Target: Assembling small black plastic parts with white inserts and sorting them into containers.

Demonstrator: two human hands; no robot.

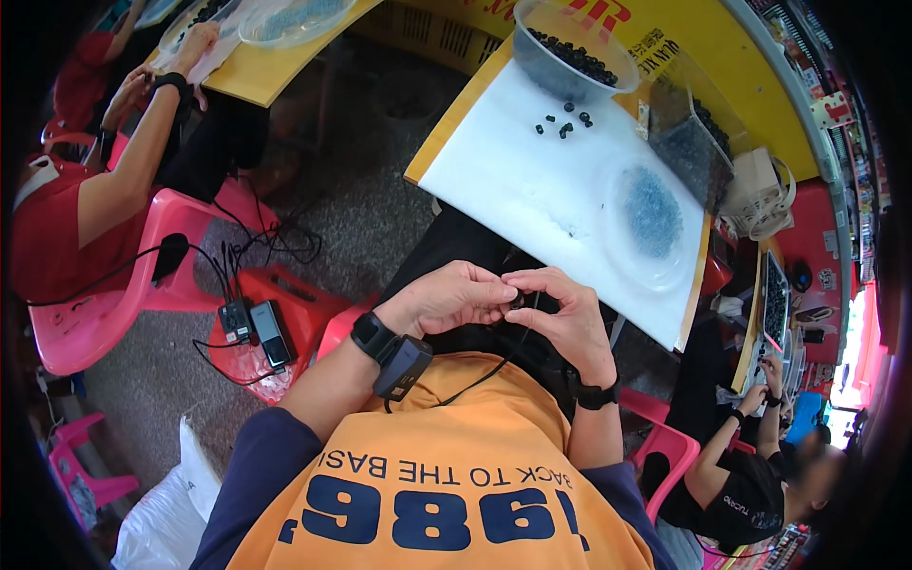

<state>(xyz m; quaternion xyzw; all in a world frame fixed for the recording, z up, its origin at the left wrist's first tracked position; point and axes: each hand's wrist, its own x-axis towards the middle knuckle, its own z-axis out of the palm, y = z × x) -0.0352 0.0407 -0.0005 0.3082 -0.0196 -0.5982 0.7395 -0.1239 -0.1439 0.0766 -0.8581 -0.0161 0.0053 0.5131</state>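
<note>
Above my lap my left hand (465, 299) and my right hand (565, 313) meet fingertip to fingertip. Pinched between them is a small round black part (517, 301), mostly covered by the fingers. Beyond them is the white-covered table (513, 180). Several loose black parts (566, 127) of the same colour lie on it, just in front of a clear bowl (541, 71) that holds many more. To the right, a clear round dish (622, 252) contains a spread of tiny bluish translucent pieces (653, 213).
A transparent bin (679, 142) of black parts and a pale bag (755, 195) stand at the table's right side. A red stool (285, 313) with power banks and cables is at left. Co-workers sit at far left (85, 209) and lower right (741, 484).
</note>
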